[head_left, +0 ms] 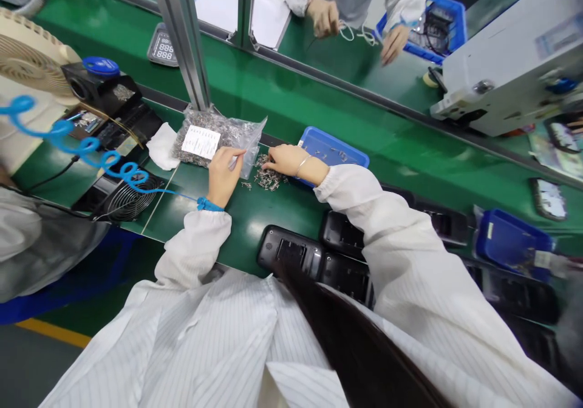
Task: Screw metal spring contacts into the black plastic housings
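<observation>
My left hand (223,174) is closed on the open edge of a clear plastic bag (214,138) full of small metal parts, which carries a white label. My right hand (285,159) rests with its fingers curled on a loose pile of small metal parts (268,180) lying on the green bench beside the bag. A blue coiled cord (91,147) runs from a blue band on my left wrist. Both arms are in white striped sleeves.
A blue tray (332,147) lies just behind my right hand. Black device housings (291,253) line the near edge. A white cloth (163,147), a black fan (130,198) and black fixtures sit at left. Across the green conveyor, another person's hands (323,16) handle a white cord.
</observation>
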Demonstrator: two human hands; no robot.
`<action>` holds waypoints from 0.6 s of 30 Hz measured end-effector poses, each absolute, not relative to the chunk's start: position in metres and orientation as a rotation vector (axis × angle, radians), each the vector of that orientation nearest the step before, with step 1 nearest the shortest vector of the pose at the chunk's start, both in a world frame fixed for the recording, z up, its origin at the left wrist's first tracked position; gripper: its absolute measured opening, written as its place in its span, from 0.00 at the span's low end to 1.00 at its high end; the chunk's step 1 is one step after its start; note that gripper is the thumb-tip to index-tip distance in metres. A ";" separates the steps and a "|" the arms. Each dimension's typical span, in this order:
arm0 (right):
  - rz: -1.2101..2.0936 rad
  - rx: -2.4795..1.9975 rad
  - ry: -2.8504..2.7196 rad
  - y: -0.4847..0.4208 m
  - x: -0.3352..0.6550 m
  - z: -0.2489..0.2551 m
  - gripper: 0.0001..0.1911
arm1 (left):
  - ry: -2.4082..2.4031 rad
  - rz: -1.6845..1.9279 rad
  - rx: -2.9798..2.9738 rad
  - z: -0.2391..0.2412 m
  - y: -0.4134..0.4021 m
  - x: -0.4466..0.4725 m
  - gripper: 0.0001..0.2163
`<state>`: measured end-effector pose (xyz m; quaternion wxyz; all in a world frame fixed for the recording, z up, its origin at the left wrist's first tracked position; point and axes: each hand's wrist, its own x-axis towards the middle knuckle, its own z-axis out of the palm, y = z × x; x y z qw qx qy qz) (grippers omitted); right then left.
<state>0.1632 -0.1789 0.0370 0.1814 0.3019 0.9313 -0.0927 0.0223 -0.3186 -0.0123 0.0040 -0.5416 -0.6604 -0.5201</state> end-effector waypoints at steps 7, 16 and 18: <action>-0.360 0.860 2.640 -0.178 0.157 0.046 0.13 | -2.030 -1.693 -1.651 -0.009 -0.320 0.022 0.06; -0.765 0.944 2.887 -0.169 0.185 0.076 0.14 | -2.112 -1.609 -1.637 -0.006 -0.322 0.021 0.06; -0.786 0.923 2.936 -0.169 0.190 0.083 0.13 | -2.112 -1.608 -1.631 -0.006 -0.322 0.021 0.06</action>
